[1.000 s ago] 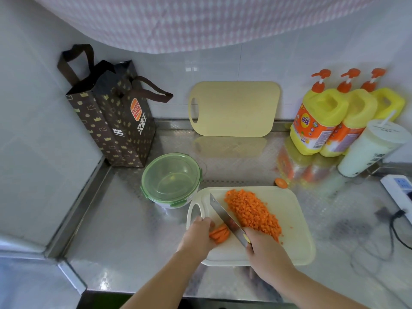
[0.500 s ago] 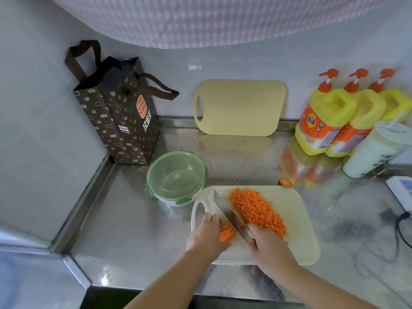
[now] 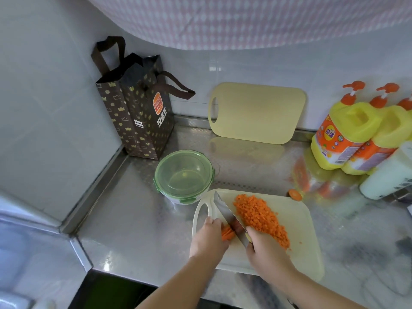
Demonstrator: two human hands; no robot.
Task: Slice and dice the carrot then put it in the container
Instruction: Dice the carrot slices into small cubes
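A pale cutting board (image 3: 298,237) lies on the steel counter. A long heap of diced carrot (image 3: 260,217) covers its middle. My left hand (image 3: 209,239) presses down a small stack of carrot slices (image 3: 227,234) near the board's handle end. My right hand (image 3: 265,253) grips a knife (image 3: 226,214), whose blade rests against the right side of the slices. A round container with a green lid (image 3: 184,176) stands just beyond the board's left corner, lid on.
A carrot end piece (image 3: 294,194) lies on the counter behind the board. A dark paper bag (image 3: 138,112) stands at the back left, a second cutting board (image 3: 256,112) leans on the wall, and yellow pump bottles (image 3: 347,130) and a white cup (image 3: 388,175) stand at right.
The camera view has shifted left. My left hand has gathered the carrot slices into a tighter stack and the knife blade has come closer against them.
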